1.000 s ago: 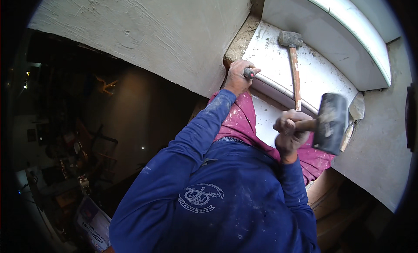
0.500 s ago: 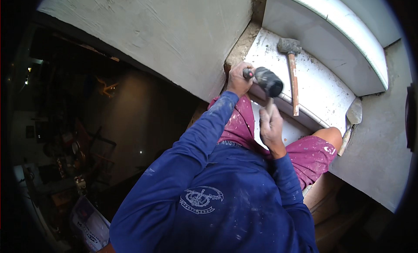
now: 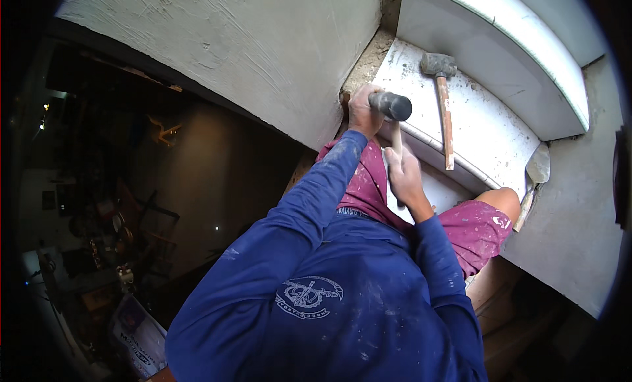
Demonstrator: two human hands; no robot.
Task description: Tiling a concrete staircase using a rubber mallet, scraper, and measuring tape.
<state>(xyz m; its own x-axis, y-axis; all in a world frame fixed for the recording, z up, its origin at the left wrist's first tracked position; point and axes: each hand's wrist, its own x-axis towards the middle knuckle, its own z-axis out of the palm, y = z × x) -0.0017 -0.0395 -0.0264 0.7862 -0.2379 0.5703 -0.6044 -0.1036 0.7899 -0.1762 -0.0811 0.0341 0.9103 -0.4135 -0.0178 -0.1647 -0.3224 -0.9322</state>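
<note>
My right hand (image 3: 405, 177) grips the pale handle of a black-headed rubber mallet (image 3: 393, 107), whose dark handle end shows below the fist. The mallet's head is right at my left hand (image 3: 364, 112). That hand is closed, by the corner of a white step, around what looks like a dark-handled chisel; the mallet head now covers the chisel's handle end, and its blade is hidden. On the step tread (image 3: 490, 128), to the right of both hands, lies a second mallet (image 3: 438, 65) with a grey, dusty head and a wooden handle.
Rough mortar (image 3: 372, 58) runs between the step and the grey plastered wall (image 3: 230, 46). A higher curved step (image 3: 520, 40) rises behind. A trowel (image 3: 538, 165) leans at the step's right end. Beyond the wall's edge on the left, a dark lower room (image 3: 197, 171) drops away.
The black mallet, blurred and clear of the chisel's handle end before, has moved left and up over my left hand. My right hand shifted slightly left with it; my left hand stays nearly in place.
</note>
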